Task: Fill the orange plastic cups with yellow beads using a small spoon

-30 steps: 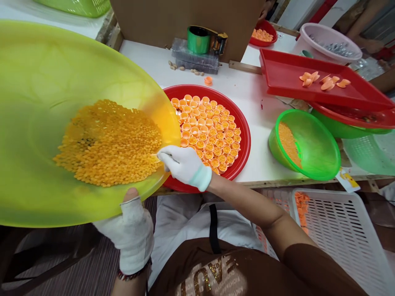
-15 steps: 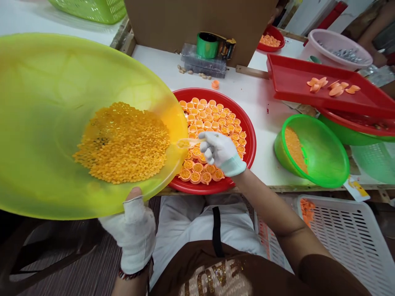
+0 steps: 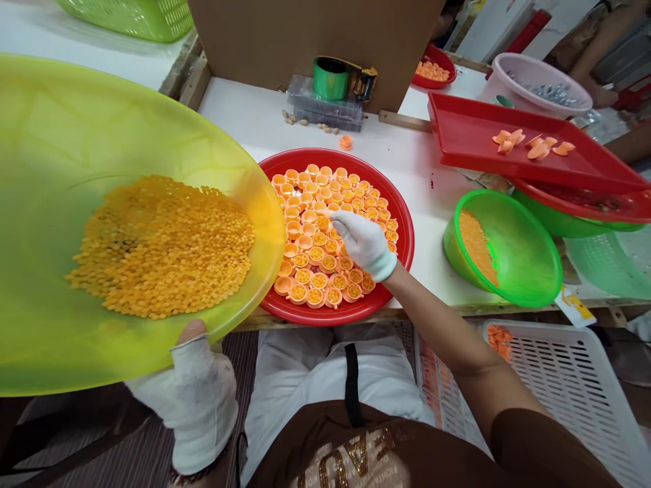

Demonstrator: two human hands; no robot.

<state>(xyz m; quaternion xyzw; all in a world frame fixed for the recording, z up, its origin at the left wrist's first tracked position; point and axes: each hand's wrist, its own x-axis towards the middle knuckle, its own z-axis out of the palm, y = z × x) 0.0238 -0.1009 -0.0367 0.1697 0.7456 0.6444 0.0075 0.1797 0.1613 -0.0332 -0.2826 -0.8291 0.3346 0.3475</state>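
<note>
My gloved left hand (image 3: 201,396) grips the lower rim of a large yellow-green basin (image 3: 147,129), thumb over the edge and the other fingers hidden beneath. The basin is tilted, with a heap of small yellow pellets (image 3: 163,257) lying in it. Over a round red tray (image 3: 403,217), my gloved right hand (image 3: 362,242) is closed on a small pale spoon (image 3: 326,213), which shows only in part. Small orange cups (image 3: 319,280) fill the tray. Many at the front and right contain yellow pellets; several at the left look empty.
A green bowl (image 3: 523,251) with orange granules stands at the right, near a red rectangular tray (image 3: 472,139) with orange pieces. Behind are a tape dispenser (image 3: 330,79) and a cardboard panel (image 3: 305,34). A white crate (image 3: 559,366) sits below the table edge.
My right hand has moved the spoon from the basin's rim to above the cups. The basin and my left hand have shifted left and slightly down in view, uncovering more cups.
</note>
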